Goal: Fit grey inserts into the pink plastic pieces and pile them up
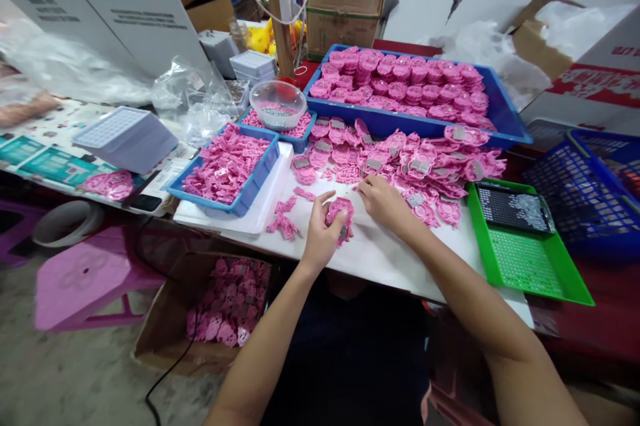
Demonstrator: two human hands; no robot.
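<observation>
Workshop; heaped pink parts [425,158], blue trays [373,115]

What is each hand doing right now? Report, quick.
Left hand: closed, holding a pink part.
Right hand: fingers bunched beside the small pink pieces; whether it grips one cannot be told.

Heap of parts [420,159] on the table [385,256] — one tray [370,114] behind, another tray [563,259] right, bowl [294,116] left.

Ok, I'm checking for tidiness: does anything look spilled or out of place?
A few pink strips lie loose on the white work surface, outside the blue tray heaped with more, so they look strayed, though possibly set there deliberately.
</observation>
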